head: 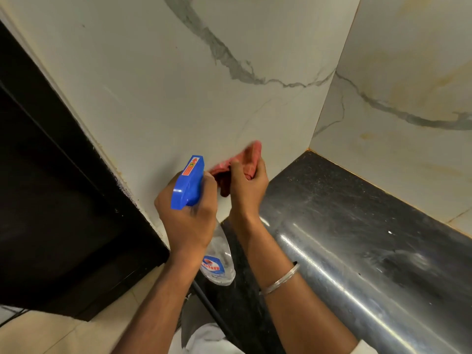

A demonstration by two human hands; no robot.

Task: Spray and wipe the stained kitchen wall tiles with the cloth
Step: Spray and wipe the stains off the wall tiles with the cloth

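wiping looks to be the step in hand. in the head view, the right hand (249, 185) is closed round a bunched pink cloth (251, 153), fingers curled into the wad, and it pushes the cloth against the wall tiles (178, 85) low down, just above the dark counter (344, 213). the cloth's top edge is blurred. bunching it gives a firm pad to press with, i'd judge.

the left hand (189, 213) grips the spray bottle (189, 185) by its neck, just beside the cloth. the blue head tilts toward the tile and the clear body hangs down past the wrist. whether a finger sits on the trigger is hidden. held that close, the bottle is ready for another squirt without a reach.

the tile around the cloth shows grey veining and no clear marks. the side wall (408, 85) past the corner carries yellowish-brown streaks, so much of the job seems left. a metal bangle (281, 279) sits on the right forearm. a black panel (51, 200) borders the tiles on the left.
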